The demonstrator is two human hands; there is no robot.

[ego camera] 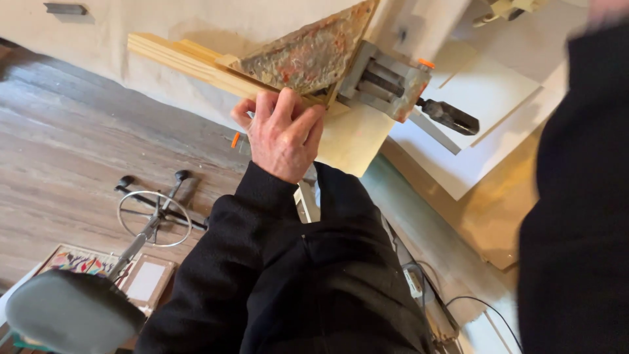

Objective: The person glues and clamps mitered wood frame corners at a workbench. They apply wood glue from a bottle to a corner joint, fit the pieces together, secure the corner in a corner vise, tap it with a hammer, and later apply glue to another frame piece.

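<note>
My left hand (283, 133), in a black sleeve, is curled over the edge of a pale wooden strip (177, 56) where it meets a paint-stained triangular corner plate (308, 56). A grey metal clamp (386, 82) with a black handle (452, 117) grips the same corner just right of the hand. A small orange piece (234, 139) shows by the fingers. My right arm, a black sleeve (576, 196), fills the right side. Only a blurred bit of my right hand (606, 10) shows at the top edge, and its grip is not visible.
A thin plywood sheet (357, 141) lies under the clamp, with white boards (485, 98) to the right. On the wooden floor stand a grey-seated stool (65, 311) with a chrome foot ring (154, 218) and a colourful picture (82, 262). Cables (472, 301) run at lower right.
</note>
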